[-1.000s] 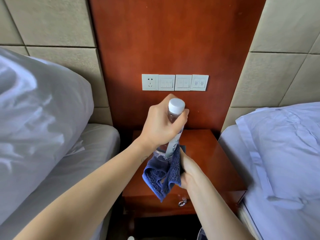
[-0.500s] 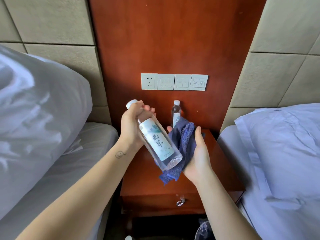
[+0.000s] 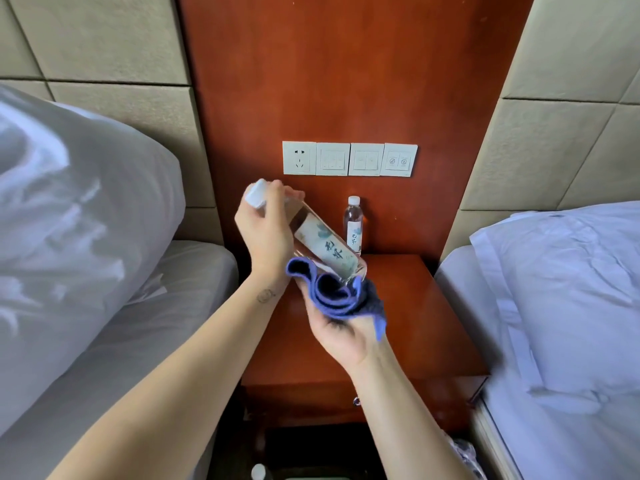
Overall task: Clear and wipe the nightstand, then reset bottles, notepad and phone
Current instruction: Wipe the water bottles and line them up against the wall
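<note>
My left hand (image 3: 268, 233) grips a clear water bottle (image 3: 325, 249) by its neck, near the white cap, and holds it tilted above the red-brown nightstand (image 3: 426, 327). The bottle's base rests in a folded blue cloth (image 3: 337, 296), which my right hand (image 3: 341, 329) holds from below, palm up. A second, smaller-looking water bottle (image 3: 353, 225) stands upright at the back of the nightstand against the wooden wall panel. No notepad or phone is in view.
Beds flank the nightstand: a large white pillow (image 3: 69, 237) on the left, white bedding (image 3: 561, 306) on the right. A row of white switches and a socket (image 3: 349, 159) sits on the panel above. A bottle cap (image 3: 258, 472) shows on the floor below.
The bottle went from upright to tilted, cap toward the left. My right hand moved the cloth from the bottle's side to under its base. The standing bottle came into view.
</note>
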